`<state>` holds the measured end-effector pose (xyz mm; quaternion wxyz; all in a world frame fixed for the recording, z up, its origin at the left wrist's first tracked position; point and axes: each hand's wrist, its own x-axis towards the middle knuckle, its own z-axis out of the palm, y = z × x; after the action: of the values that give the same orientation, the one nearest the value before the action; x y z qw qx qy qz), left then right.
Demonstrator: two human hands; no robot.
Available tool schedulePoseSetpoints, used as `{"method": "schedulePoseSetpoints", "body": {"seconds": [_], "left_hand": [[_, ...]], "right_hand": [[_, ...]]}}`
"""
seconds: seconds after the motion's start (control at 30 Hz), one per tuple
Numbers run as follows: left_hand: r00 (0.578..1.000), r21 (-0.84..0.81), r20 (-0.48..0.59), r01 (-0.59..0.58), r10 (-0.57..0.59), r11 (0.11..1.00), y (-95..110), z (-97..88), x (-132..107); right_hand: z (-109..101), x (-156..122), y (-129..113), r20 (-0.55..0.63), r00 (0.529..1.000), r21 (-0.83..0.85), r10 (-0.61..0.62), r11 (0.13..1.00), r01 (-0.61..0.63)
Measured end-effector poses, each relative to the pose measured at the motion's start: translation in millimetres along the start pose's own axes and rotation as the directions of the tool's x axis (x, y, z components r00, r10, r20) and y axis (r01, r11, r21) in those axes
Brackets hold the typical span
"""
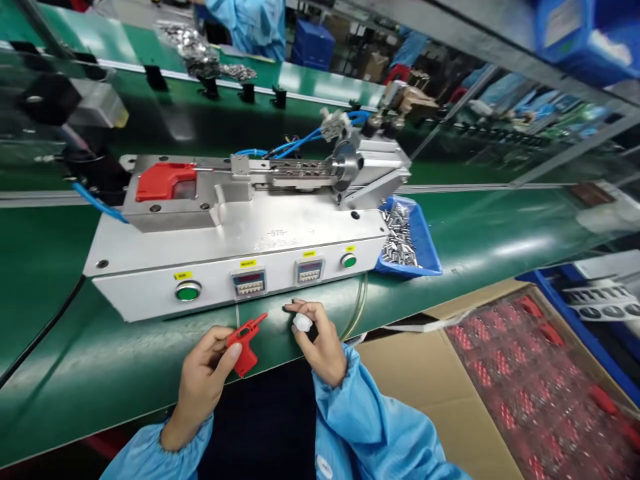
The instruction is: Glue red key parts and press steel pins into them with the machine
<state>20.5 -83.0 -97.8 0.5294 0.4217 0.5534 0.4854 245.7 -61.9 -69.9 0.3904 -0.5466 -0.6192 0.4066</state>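
Observation:
Near the table's front edge, my left hand (206, 373) grips a red plastic gun-shaped part (243, 350) between thumb and fingers, its thin nose pointing up and right. To its right, my right hand (320, 340) is curled, with a small white piece (302, 323) at its fingers; whether this is held or worn on a fingertip I cannot tell. A dark speck shows by the index fingertip. Behind both hands stands a metal bench machine (240, 233) with green buttons and two counters. Another red part (165, 181) lies in its fixture at the left, a thin rod meeting it.
A blue bin (425, 243) of small metal pins stands at the machine's right. Below it is an open cardboard box (415, 380) with trays of red parts (520, 373). Blue air hoses (300, 141) run behind. Across the line, a person in a blue sleeve (255, 27) is near bagged metal pieces (187, 47).

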Motion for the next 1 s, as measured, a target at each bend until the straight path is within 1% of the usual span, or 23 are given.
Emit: {"method": "schedulePoseSetpoints", "body": {"seconds": [0.1,0.17,0.23,0.27,0.33,0.37,0.43,0.47,0.5,0.53,0.57,0.6,0.67,0.73,0.8,0.9,1.0], "left_hand": [[0.999,0.006,0.037,-0.002,0.002,1.000,-6.6,-2.6,0.0],[0.998,0.018,0.061,0.005,-0.006,1.000,-11.1,-5.5,0.2],[0.997,0.022,0.070,0.018,-0.019,1.000,-15.6,-8.6,0.5],[0.997,0.021,0.070,0.025,-0.027,0.999,-17.5,-9.9,0.6],[0.996,0.014,0.078,0.034,-0.035,0.999,-20.4,-11.2,0.6],[0.996,0.009,0.080,0.036,-0.037,0.999,-21.2,-11.1,0.7],[0.996,0.002,0.078,0.038,-0.038,0.999,-21.8,-9.6,1.1],[0.997,-0.002,0.073,0.037,-0.036,0.999,-21.9,-8.5,1.6],[0.997,-0.004,0.070,0.035,-0.035,0.999,-21.9,-7.4,2.4],[0.997,-0.003,0.065,0.034,-0.034,0.999,-21.8,-6.2,3.5],[0.997,-0.002,0.063,0.035,-0.034,0.999,-21.6,-5.2,4.8],[0.998,0.000,0.061,0.033,-0.033,0.999,-21.3,-4.2,6.0],[0.998,0.009,0.061,0.026,-0.026,1.000,-19.6,-1.8,7.6],[0.999,0.018,0.041,0.013,-0.014,1.000,-16.1,1.8,7.0],[1.000,0.019,-0.005,-0.003,0.003,1.000,-11.1,6.9,3.9],[0.997,0.007,-0.070,-0.022,0.023,1.000,-3.3,15.3,-2.1],[0.997,0.003,-0.080,-0.017,0.017,1.000,1.4,20.1,-4.9]], "right_hand": [[-2.6,-2.2,5.1,-0.043,0.999,-0.074,-0.001,0.997,-0.003],[-5.9,-5.5,7.4,-0.048,0.999,-0.139,-0.004,0.990,-0.002],[-15.5,-10.1,5.9,-0.020,1.000,-0.209,-0.021,0.978,0.017],[-24.2,-12.3,3.0,0.011,0.999,-0.242,-0.044,0.969,0.045],[-50.9,-13.9,-7.4,0.059,0.990,-0.300,-0.130,0.943,0.142],[-68.5,-11.9,-14.2,0.057,0.981,-0.327,-0.188,0.924,0.196],[-109.1,0.9,-27.4,-0.015,0.956,-0.410,-0.292,0.874,0.261],[-130.0,12.3,-32.3,-0.079,0.948,-0.468,-0.308,0.851,0.238],[-149.9,27.0,-35.0,-0.136,0.946,-0.533,-0.293,0.827,0.179],[-167.9,44.4,-35.1,-0.195,0.952,-0.594,-0.237,0.801,0.078],[-183.4,63.7,-32.5,-0.250,0.957,-0.644,-0.146,0.763,-0.052],[-195.8,83.7,-27.4,-0.270,0.963,-0.680,-0.025,0.713,-0.172],[-211.7,121.6,-11.9,-0.278,0.957,-0.697,0.084,0.668,-0.261],[-218.3,150.1,5.2,-0.271,0.950,-0.697,0.153,0.650,-0.303],[-220.5,165.6,18.2,-0.256,0.946,-0.688,0.198,0.651,-0.322],[-224.8,167.5,24.9,-0.228,0.953,-0.653,0.197,0.695,-0.300],[-232.5,155.7,20.0,-0.218,0.964,-0.573,0.151,0.780,-0.252]]}}
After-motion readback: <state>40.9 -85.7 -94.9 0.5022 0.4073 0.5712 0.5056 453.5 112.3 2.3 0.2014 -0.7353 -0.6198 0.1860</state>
